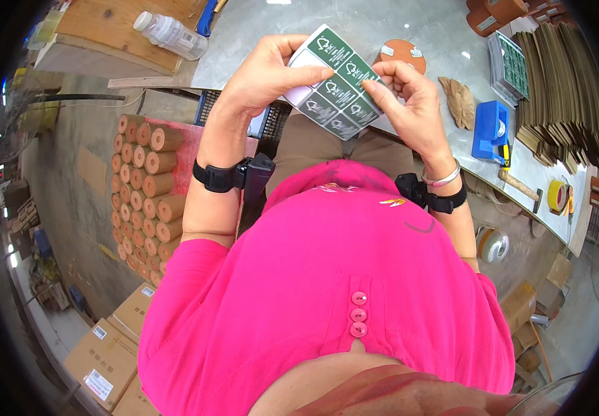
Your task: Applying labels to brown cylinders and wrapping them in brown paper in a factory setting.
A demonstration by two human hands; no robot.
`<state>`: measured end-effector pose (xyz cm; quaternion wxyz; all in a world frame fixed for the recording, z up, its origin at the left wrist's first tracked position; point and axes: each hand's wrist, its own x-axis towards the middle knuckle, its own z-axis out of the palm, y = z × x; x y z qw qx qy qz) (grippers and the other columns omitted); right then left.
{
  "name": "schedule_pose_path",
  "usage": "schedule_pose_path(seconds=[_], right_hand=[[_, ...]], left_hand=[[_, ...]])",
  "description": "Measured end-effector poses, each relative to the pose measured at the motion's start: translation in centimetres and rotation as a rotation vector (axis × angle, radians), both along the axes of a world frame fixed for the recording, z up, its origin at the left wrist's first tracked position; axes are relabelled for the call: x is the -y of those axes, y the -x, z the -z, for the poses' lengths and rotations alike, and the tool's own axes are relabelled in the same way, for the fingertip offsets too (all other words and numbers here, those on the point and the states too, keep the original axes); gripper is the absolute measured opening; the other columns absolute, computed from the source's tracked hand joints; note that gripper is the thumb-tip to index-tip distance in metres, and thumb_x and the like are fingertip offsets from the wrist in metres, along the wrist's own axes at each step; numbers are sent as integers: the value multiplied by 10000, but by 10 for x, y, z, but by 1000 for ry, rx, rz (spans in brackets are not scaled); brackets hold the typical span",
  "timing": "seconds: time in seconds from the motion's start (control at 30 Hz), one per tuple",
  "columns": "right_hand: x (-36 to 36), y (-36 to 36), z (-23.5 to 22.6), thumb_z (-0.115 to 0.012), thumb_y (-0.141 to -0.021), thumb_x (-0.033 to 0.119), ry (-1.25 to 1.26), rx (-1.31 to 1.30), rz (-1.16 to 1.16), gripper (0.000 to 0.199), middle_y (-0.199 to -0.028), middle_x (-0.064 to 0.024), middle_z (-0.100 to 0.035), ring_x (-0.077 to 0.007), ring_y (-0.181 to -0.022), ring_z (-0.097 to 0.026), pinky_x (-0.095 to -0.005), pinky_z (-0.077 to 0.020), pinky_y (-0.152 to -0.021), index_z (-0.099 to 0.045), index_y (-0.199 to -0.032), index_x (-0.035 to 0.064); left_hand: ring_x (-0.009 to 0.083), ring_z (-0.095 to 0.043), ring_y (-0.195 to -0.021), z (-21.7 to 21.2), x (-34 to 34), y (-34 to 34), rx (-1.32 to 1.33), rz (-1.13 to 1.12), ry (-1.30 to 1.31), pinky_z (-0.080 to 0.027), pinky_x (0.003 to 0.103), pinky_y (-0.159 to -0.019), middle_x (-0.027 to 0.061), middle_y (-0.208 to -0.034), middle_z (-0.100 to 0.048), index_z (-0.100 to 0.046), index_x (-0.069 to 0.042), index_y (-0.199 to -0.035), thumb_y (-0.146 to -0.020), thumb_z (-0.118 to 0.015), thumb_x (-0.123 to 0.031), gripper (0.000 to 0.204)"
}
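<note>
My left hand holds a sheet of green rectangular stickers by its left edge, thumb on top. My right hand pinches at the sheet's right edge, fingertips on one green sticker near the upper right. The sheet is held above my lap, just in front of the grey table. A round brown disc with small white pieces on it lies on the table just beyond the sheet. Both wrists wear black bands.
On the table: a blue tape dispenser, a brown leaf-like piece, a tray of green stickers, stacked brown cardboard sheets, a yellow tape roll. Brown cylinders are stacked at left, cardboard boxes below them, and a plastic bottle.
</note>
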<state>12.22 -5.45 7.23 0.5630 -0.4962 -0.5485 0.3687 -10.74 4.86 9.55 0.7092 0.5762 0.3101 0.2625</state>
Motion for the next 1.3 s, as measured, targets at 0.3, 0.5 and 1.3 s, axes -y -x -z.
schedule_pose_path(seconds=[0.3,0.5,1.3], right_hand=[[1,13,10,-658,-1001,0,-97,-292,49,112,-999,-45,-705,-59,-911,-655,-193,-524,-803,-627,-1094,-53],[-5,11,-1,-805,-844,54,-326,405,374,296,-1031,-59,-705,-167,-873,-635,-309,-499,-720,-691,-1117,36],[-23,-20,-17,-747,-823,82,-370,594,82,30,-725,22,-660,-144,-624,-535,-351,-393,-732,-741,-838,107]], left_hand=[[188,-676,-1135,28,31,-32,683,-197,525,-555,360,-988,101,-1238,-697,-601,-9,-1327,-963,-707,-126,397],[156,-722,-960,18,31,-37,378,-212,190,-596,319,-848,86,-1084,-752,-695,-2,-1185,-902,-749,-38,290],[112,-704,-856,3,18,-35,-3,-67,-10,-580,276,-763,58,-988,-753,-717,7,-1111,-861,-801,-69,275]])
